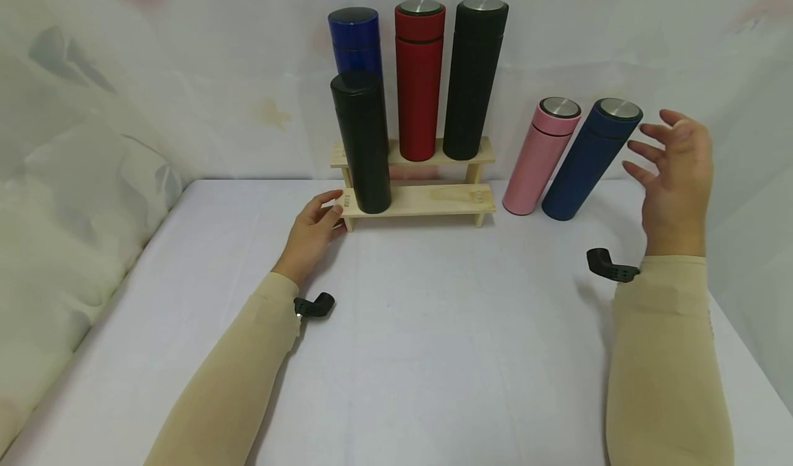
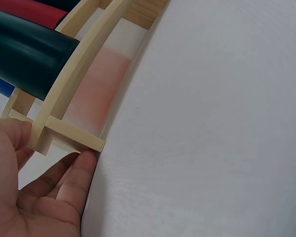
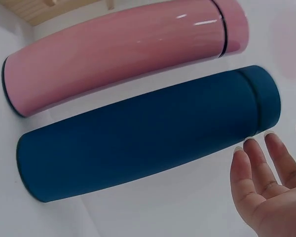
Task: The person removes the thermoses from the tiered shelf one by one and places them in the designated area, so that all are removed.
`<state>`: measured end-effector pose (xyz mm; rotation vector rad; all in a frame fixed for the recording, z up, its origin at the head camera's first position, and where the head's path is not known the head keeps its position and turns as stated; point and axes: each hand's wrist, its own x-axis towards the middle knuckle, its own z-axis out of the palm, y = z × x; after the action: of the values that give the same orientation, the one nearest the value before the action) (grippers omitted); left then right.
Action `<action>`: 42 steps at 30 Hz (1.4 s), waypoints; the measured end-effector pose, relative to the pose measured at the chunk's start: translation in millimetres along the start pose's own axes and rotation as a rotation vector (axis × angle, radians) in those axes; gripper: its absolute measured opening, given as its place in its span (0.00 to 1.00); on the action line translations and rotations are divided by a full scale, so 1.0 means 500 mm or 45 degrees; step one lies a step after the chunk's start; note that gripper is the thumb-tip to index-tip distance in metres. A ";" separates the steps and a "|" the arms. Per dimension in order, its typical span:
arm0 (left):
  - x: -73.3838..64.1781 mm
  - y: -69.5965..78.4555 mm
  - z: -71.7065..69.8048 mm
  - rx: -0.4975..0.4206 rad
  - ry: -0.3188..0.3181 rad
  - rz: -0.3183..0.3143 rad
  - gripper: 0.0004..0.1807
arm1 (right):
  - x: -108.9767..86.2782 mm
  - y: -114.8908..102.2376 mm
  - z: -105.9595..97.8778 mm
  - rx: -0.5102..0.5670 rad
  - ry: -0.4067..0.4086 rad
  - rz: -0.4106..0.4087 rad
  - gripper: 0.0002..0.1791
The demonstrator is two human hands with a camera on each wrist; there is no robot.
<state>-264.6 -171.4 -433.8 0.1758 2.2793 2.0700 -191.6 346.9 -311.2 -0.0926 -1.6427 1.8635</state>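
Observation:
My left hand (image 1: 312, 230) grips the left end of the lower tier of a two-tier wooden rack (image 1: 434, 199). In the left wrist view, the thumb lies on the board's end and the fingers (image 2: 79, 182) touch the leg below. A dark green thermos bottle (image 1: 365, 149) stands upright at that end of the lower tier. To the right of the rack, a pink thermos (image 1: 537, 163) and a navy blue thermos (image 1: 588, 166) stand on the table. Beside the navy one my right hand (image 1: 678, 177) is raised with spread, slightly bent fingers, holding nothing; the right wrist view shows its fingertips close to the lid end.
On the upper tier stand a blue thermos (image 1: 356, 46), partly hidden by the green one, a red thermos (image 1: 420, 87) and a black thermos (image 1: 473, 84). White cloth covers the table (image 1: 421, 342). A pale patterned curtain (image 1: 235, 73) hangs behind, close to the rack.

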 end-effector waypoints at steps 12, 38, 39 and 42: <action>-0.001 -0.002 -0.001 0.014 0.014 -0.013 0.25 | -0.019 -0.027 0.030 0.076 -0.036 -0.091 0.29; -0.006 0.006 0.004 0.002 0.009 -0.008 0.25 | -0.057 -0.016 0.129 0.379 -0.436 -0.166 0.35; -0.005 0.006 0.004 0.000 0.008 -0.008 0.25 | -0.058 -0.013 0.132 0.388 -0.446 -0.177 0.35; -0.004 0.007 0.005 0.002 0.007 -0.006 0.25 | -0.062 -0.008 0.143 0.399 -0.477 -0.178 0.35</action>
<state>-262.0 -169.1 -430.4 0.1643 2.2823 2.0689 -197.7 269.5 -303.4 0.5190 -1.5180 2.0911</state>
